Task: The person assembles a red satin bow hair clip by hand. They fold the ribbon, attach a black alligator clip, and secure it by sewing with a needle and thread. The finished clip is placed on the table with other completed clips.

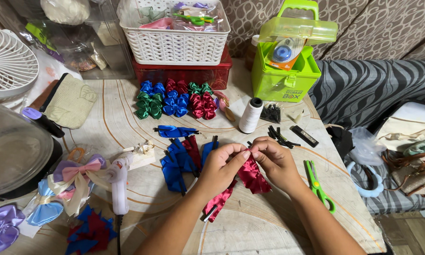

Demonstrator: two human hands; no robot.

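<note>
While both hands (220, 166) (275, 160) pinch the red ribbon (250, 175) mid-fold — finished bows (175, 100) stacked, blue pieces (179, 163) left on worktop (269, 226).

1. A home craft corner: the worktop (269, 226) stands against a patterned sofa (363, 28) at the far right.
2. Finished satin bows (175, 100), a glue gun (119, 182), a thread spool (250, 115) and green scissors (317, 185) cover it.
3. A white basket (175, 42) and a green storage box (283, 71) stand at the far side.

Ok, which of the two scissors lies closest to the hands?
The green-handled scissors on the table beside the right hand; the other green pair sits far off in the white basket.
</note>
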